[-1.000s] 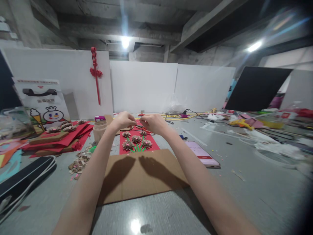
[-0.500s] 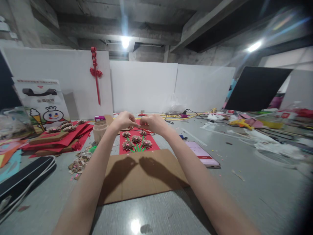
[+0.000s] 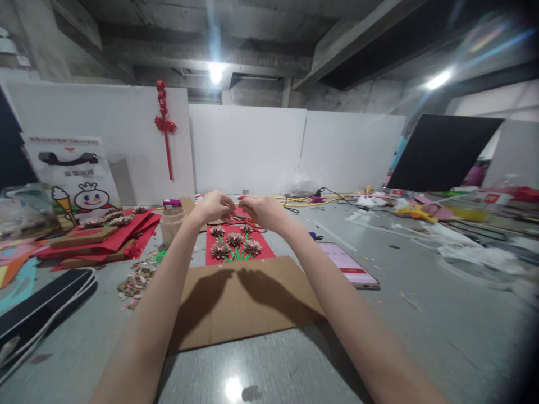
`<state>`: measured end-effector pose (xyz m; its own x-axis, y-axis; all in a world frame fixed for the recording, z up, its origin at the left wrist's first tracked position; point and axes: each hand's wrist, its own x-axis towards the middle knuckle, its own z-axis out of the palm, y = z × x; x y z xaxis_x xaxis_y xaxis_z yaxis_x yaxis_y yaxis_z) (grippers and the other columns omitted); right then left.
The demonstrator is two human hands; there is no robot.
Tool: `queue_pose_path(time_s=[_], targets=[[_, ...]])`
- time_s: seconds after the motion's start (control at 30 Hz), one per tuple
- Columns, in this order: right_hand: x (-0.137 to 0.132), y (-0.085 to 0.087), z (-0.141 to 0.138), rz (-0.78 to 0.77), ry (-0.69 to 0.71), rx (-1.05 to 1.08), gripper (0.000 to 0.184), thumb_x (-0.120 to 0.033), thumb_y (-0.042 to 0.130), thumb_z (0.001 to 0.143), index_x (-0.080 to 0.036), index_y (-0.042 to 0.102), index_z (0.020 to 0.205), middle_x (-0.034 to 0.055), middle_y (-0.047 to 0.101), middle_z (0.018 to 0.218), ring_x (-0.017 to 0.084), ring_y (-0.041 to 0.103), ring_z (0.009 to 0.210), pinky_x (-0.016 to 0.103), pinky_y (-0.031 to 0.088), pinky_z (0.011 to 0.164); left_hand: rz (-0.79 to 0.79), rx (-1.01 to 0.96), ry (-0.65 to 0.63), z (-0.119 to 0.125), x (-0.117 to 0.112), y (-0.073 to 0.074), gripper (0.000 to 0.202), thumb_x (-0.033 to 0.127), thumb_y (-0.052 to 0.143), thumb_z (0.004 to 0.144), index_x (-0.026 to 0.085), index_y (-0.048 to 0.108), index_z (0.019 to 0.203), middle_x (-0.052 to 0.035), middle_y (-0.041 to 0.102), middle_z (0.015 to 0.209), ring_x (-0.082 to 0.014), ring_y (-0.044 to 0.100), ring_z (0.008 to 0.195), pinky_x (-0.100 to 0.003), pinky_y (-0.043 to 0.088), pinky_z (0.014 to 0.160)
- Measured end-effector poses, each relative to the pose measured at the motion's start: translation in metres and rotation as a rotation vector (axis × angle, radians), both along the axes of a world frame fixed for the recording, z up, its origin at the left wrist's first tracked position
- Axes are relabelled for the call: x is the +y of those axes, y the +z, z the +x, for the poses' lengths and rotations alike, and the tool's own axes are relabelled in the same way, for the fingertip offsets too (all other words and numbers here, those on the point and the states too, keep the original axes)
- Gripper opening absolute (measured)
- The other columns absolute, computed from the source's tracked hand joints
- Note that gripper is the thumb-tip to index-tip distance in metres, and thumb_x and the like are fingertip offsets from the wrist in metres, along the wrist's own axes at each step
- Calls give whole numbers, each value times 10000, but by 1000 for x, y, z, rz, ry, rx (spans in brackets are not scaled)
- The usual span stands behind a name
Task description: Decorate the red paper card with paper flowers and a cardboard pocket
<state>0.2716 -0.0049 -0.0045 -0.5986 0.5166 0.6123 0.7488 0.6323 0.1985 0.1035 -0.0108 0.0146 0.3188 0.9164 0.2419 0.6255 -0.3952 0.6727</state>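
Observation:
My left hand [image 3: 213, 207] and my right hand [image 3: 263, 211] are stretched out side by side over the far end of a red card [image 3: 237, 245]. Brown paper flowers [image 3: 234, 240] with green stems are stuck on that card. Both hands have their fingers curled in a pinch, close together; what they hold is too small to make out. A brown cardboard sheet [image 3: 244, 306] lies on the grey table between me and the card.
A beige jar [image 3: 172, 224] stands left of the card, paper scraps [image 3: 137, 279] in front of it. Red sheets with more flowers [image 3: 105, 232] lie further left. A phone [image 3: 347, 265] lies to the right. Cables and clutter fill the far right.
The two hands touched half a second ago and have now drawn slightly apart. Nothing else has moved.

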Motion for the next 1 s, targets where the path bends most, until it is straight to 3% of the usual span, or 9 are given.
queue_pose_path(time_s=[0.1,0.2,0.3,0.43,0.7,0.87,1.0], targets=[[-3,3,-1,-27,-34,-2,204,-227,433,845,-186,632,829,40,669,794,123,577,679,221,308,568,23,46,-12,0,1,0,118,158,495,675,108,602,661,-60,640,598,-119,593,533,-223,463,529],[-6,5,0,-52,-78,-23,184,-298,504,816,-177,635,772,38,666,721,125,569,631,221,284,542,51,117,13,0,0,2,170,257,546,672,122,577,571,-36,593,506,-111,552,471,-216,428,479],[-6,5,1,-51,-76,-40,144,-265,525,799,-187,641,764,33,671,740,130,577,654,220,287,551,100,165,45,0,-3,4,206,318,604,630,131,570,552,-22,568,465,-109,527,456,-220,402,472],[-2,3,1,-14,-31,-23,178,-191,469,823,-208,645,809,28,675,851,129,592,734,215,316,590,109,150,32,-1,-3,4,128,255,595,617,129,600,636,-32,612,528,-122,559,515,-222,412,507],[-3,4,0,-36,-99,-46,247,-283,449,845,-166,652,766,76,679,802,153,606,723,226,331,591,11,164,-14,1,-1,1,171,217,481,681,119,584,585,-62,635,586,-129,582,526,-223,424,500],[-6,4,0,-94,-86,-36,94,-208,563,757,-185,655,762,34,675,748,147,606,751,206,324,579,112,232,61,5,-6,1,186,299,622,597,136,563,530,-23,585,480,-127,552,487,-215,385,463],[-6,4,0,-89,-59,-50,182,-162,492,790,-209,668,783,28,673,761,126,593,739,203,324,587,132,242,6,8,-5,0,83,210,575,619,136,602,590,-23,613,525,-129,574,516,-210,398,480]])
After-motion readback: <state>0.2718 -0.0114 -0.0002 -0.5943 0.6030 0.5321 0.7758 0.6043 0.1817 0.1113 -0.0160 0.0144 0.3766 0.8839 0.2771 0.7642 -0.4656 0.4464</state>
